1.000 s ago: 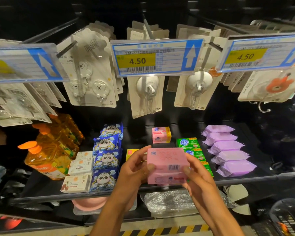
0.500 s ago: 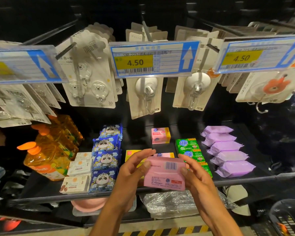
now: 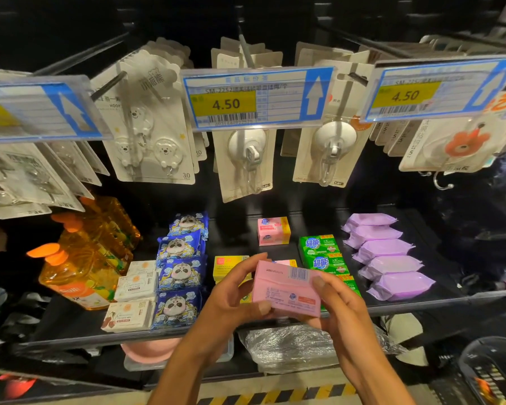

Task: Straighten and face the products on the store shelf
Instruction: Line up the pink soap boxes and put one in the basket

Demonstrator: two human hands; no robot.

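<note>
I hold a pink soap box [image 3: 287, 289] with both hands just above the front edge of the black shelf [image 3: 421, 304]. My left hand [image 3: 234, 296] grips its left end, fingers curled over the top and thumb underneath. My right hand [image 3: 338, 306] grips its right end. The box's barcoded side faces up and it tilts toward me. Behind it lie a yellow box [image 3: 227, 266], part of another pink box [image 3: 287, 262] and, further back, a pink and yellow soap box [image 3: 272, 230].
Green soap boxes [image 3: 323, 255] and purple packs [image 3: 389, 258] fill the right of the shelf. Blue panda packs [image 3: 180, 270], white boxes [image 3: 135, 287] and orange bottles [image 3: 82, 267] sit left. Price tags [image 3: 254, 97] and hanging hook cards [image 3: 149, 130] overhang the shelf.
The pink box has rolled in my hands: its broad face pointed up a second ago, and now the barcoded side is on top. It has also dropped slightly toward the shelf.
</note>
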